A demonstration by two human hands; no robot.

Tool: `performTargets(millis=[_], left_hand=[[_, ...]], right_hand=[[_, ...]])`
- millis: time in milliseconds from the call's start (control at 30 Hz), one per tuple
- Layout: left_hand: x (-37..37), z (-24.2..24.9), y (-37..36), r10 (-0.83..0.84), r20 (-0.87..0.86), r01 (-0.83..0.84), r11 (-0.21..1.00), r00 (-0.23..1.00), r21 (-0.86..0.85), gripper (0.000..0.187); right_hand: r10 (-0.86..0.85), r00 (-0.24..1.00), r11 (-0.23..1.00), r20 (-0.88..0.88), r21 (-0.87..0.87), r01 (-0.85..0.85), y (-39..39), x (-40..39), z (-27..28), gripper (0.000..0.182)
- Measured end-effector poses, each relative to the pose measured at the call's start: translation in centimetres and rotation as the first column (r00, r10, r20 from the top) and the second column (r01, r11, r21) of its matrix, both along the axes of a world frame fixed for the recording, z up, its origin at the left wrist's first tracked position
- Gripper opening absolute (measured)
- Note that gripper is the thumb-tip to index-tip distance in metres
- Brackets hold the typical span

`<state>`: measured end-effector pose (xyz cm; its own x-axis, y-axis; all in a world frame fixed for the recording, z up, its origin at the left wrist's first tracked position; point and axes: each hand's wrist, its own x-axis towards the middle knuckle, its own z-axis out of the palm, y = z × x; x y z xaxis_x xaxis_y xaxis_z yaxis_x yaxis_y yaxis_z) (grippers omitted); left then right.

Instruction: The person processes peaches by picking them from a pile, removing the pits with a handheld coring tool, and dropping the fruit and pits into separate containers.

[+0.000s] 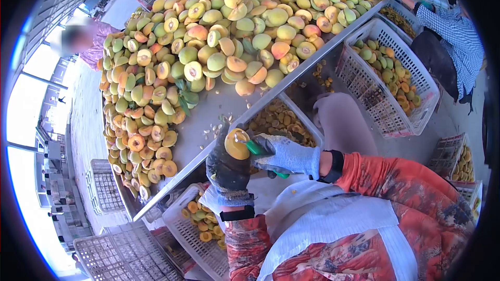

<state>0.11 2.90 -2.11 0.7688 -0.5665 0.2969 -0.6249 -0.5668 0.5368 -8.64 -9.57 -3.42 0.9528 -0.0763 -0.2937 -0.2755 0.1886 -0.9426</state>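
My left hand [228, 169], in a dark, stained glove, is closed around a yellow peach half [237, 148] with its cut side up. My right hand [291, 155], in a light blue-grey glove with dark fingers, grips a green-handled tool [255, 148]. The tool's tip meets the cut face of the peach half; its exact shape is hard to make out. Both hands are over my lap, by the metal table edge [271, 92]. Just beyond them, a container [302, 112] holds brown pits and scraps.
Halved peaches [224, 62] are heaped on the metal table [208, 109]. White crates of peach halves stand at the right [388, 88] and lower left [190, 239]. A grey crate [120, 257] is at bottom left. Co-workers sit at right [453, 47] and far left [101, 41].
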Motion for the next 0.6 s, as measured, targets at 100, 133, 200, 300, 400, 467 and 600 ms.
performTargets(millis=[100,133,200,300,400,467,600], left_hand=[[1.5,-4.0,1.2,-0.642,-0.766,-0.707,0.531,0.024,-0.467,0.04],[1.5,-4.8,1.4,-0.642,-0.766,-0.711,0.526,0.028,-0.467,0.04],[1.0,-5.3,1.7,-0.307,-0.443,0.116,0.906,0.842,-0.407,0.039],[0.8,-4.1,1.2,-0.261,-0.499,0.039,0.911,0.826,-0.411,0.041],[0.1,-2.9,0.0,-0.579,-0.765,-0.53,0.571,0.281,-0.627,0.043],[-0.3,-3.2,-0.3,-0.709,-0.696,-0.732,0.416,0.111,-0.54,0.045],[-1.2,-3.0,-1.2,-0.62,-0.676,-0.578,0.402,0.399,-0.71,0.042]], right_hand=[[0.036,0.954,0.724,0.296,-0.666,0.18,0.2,-0.7,-1.7,0.035],[0.058,0.956,0.558,0.289,-0.803,0.209,0.0,-0.9,-1.5,0.037],[0.058,0.976,0.55,0.21,-0.823,0.145,-0.2,-1.2,-1.2,0.041],[0.024,0.943,0.486,0.331,-0.828,0.278,0.1,-1.4,-1.8,0.041],[0.094,0.971,0.407,0.219,-0.899,0.164,1.3,-1.8,-1.3,0.04],[0.102,0.977,0.249,0.189,-0.955,0.159,2.2,-1.7,-1.3,0.038],[0.174,0.967,0.053,0.183,-0.983,0.177,2.6,-1.8,-1.4,0.045]])
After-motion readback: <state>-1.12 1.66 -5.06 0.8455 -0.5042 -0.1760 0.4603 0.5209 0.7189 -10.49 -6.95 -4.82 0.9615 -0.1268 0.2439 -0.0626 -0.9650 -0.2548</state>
